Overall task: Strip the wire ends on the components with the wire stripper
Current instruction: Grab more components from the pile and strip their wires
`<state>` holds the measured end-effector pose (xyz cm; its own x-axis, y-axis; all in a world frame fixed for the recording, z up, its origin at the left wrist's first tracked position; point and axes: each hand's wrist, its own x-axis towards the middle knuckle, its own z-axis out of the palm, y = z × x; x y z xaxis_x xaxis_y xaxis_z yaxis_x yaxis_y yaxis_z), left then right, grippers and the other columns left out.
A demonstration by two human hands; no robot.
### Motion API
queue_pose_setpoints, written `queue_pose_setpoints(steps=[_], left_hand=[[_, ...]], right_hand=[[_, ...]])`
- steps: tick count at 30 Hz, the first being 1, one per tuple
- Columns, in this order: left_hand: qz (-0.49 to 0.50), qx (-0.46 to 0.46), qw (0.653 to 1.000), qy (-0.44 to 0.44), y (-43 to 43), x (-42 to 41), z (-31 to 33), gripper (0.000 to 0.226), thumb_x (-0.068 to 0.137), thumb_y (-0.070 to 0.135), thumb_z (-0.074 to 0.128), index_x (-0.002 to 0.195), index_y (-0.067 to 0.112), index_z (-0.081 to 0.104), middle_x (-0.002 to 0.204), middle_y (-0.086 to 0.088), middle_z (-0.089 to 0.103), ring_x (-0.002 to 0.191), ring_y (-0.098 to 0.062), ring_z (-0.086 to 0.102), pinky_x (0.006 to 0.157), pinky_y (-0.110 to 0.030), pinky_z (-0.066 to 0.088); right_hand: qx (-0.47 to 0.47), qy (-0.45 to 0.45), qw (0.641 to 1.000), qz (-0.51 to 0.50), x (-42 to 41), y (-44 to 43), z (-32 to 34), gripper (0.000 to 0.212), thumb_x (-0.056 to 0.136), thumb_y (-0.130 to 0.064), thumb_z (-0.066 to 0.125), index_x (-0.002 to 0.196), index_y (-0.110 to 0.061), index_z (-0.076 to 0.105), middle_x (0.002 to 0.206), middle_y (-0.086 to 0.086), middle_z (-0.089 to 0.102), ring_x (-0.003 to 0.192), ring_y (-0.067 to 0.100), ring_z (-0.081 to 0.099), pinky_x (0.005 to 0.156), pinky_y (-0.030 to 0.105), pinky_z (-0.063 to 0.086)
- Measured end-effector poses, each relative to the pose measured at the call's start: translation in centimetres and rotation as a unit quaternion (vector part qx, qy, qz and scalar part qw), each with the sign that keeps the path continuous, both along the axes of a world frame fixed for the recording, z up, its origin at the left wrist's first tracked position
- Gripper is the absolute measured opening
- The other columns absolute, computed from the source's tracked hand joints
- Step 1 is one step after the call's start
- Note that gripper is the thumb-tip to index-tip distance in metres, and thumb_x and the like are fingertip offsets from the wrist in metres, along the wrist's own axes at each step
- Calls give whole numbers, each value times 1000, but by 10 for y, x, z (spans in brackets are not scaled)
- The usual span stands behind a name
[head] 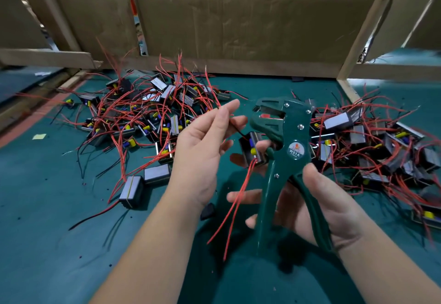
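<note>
From the head camera, the left hand point(202, 151) pinches the thin black wire point(238, 131) of a component point(251, 148) that sits just below the head of the wire stripper point(281, 136), whose jaws stand apart. The right hand point(334, 208) is curled round the stripper's handles, with one fingertip seemingly propping the component. The wire end is not yet between the jaws. If it goes in skewed or too deep, the blades may nick strands. The dangling red wires point(236, 203) could snag on the squeeze.
</note>
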<state>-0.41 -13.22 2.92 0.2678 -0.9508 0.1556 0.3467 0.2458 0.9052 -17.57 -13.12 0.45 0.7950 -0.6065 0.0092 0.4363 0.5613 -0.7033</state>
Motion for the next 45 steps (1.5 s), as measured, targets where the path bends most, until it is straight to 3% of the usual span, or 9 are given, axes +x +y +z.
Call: queue_pose_setpoints(steps=[4, 8, 11, 19, 22, 25, 33, 42, 45], left_hand=[[8, 27, 998, 63, -3, 8, 6, 22, 94, 29, 49, 90, 21, 69, 54, 9, 50, 67, -13, 66, 73, -32, 52], [75, 75, 991, -79, -6, 16, 3, 33, 84, 24, 56, 51, 21, 60, 49, 8, 47, 54, -11, 50, 67, -35, 40], [51, 61, 989, -129, -5, 13, -1, 43, 85, 24, 61, 43, 19, 55, 48, 4, 48, 50, -11, 45, 60, -30, 42], [8, 16, 984, -178, 0, 6, -2, 24, 75, 45, 62, 70, 26, 75, 58, 4, 55, 51, -7, 44, 54, -20, 40], [4, 5, 983, -182, 1, 8, -1, 23, 76, 45, 60, 75, 28, 75, 50, 3, 48, 49, -7, 45, 51, -15, 39], [-31, 27, 978, -206, 3, 9, 0, 25, 75, 47, 60, 75, 26, 73, 50, -1, 45, 47, -12, 42, 47, -19, 36], [-81, 73, 946, -305, 3, 4, -4, 51, 79, 62, 43, 72, 22, 73, 50, -6, 49, 45, -9, 45, 45, -15, 32], [-43, 2, 957, -287, 3, 3, -3, 26, 91, 39, 50, 98, 22, 68, 44, 9, 49, 38, -4, 42, 44, -13, 32], [-14, -2, 964, -266, 2, 4, -5, 11, 91, 23, 61, 87, 18, 70, 46, 9, 49, 39, -8, 40, 43, -17, 35]], right_hand=[[-20, 34, 998, -58, 2, -5, 8, 64, 65, -46, 83, 122, -32, 61, 130, 24, 56, 103, 50, 61, 72, 53, 56], [-9, 40, 993, -113, -1, -10, 11, 71, 58, -48, 85, 122, -36, 58, 94, 23, 69, 84, 42, 69, 75, 59, 54], [9, 5, 986, -166, -1, -10, 13, 74, 57, -34, 87, 125, -23, 60, 86, 19, 67, 80, 39, 68, 89, 61, 46], [8, -35, 988, -153, -2, -4, 18, 53, 48, -14, 81, 98, -7, 66, 87, 19, 68, 101, 47, 63, 85, 58, 52], [10, -27, 986, -165, -2, -2, 19, 53, 43, -16, 85, 94, -7, 71, 94, 15, 68, 84, 40, 69, 73, 49, 57], [-32, -23, 987, -156, -4, 0, 21, 58, 52, -23, 84, 106, -8, 70, 114, 16, 66, 79, 34, 70, 76, 48, 56], [-67, 6, 986, -155, -4, 0, 26, 89, 58, -27, 83, 136, -2, 48, 113, 15, 65, 79, 36, 68, 77, 50, 54], [-37, 36, 982, -183, -2, 2, 26, 97, 48, -26, 89, 134, -3, 50, 108, 13, 66, 76, 40, 68, 71, 48, 57], [-41, 44, 982, -179, -1, 3, 26, 98, 48, -25, 89, 134, 0, 49, 121, 13, 60, 75, 40, 68, 70, 49, 57]])
